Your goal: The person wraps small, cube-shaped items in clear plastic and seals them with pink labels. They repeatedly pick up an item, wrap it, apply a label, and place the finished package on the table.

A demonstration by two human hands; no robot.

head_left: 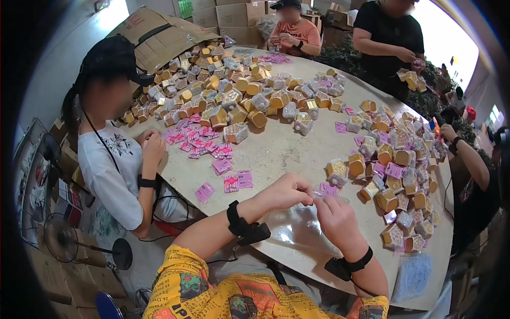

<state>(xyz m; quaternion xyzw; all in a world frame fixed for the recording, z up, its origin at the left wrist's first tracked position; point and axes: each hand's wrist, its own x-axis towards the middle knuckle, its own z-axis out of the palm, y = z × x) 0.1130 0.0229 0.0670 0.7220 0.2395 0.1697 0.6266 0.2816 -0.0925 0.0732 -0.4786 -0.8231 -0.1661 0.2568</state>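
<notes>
Both my hands meet over the near edge of the table, at the top of a clear plastic bag. My left hand pinches the bag's upper edge, its fingers curled. Beside it, my right hand has its thumb and fingers closed on the same edge. The bag hangs flat below them, shiny and see-through. A pink-purple card lies just beyond my right hand. Left of my left hand are more pink cards. A gold and clear ornament sits past my right hand.
A large heap of gold ornaments covers the far side, spilling from a cardboard box. Another heap lies to the right, near a stack of clear bags. Several people work around the table. A fan stands left.
</notes>
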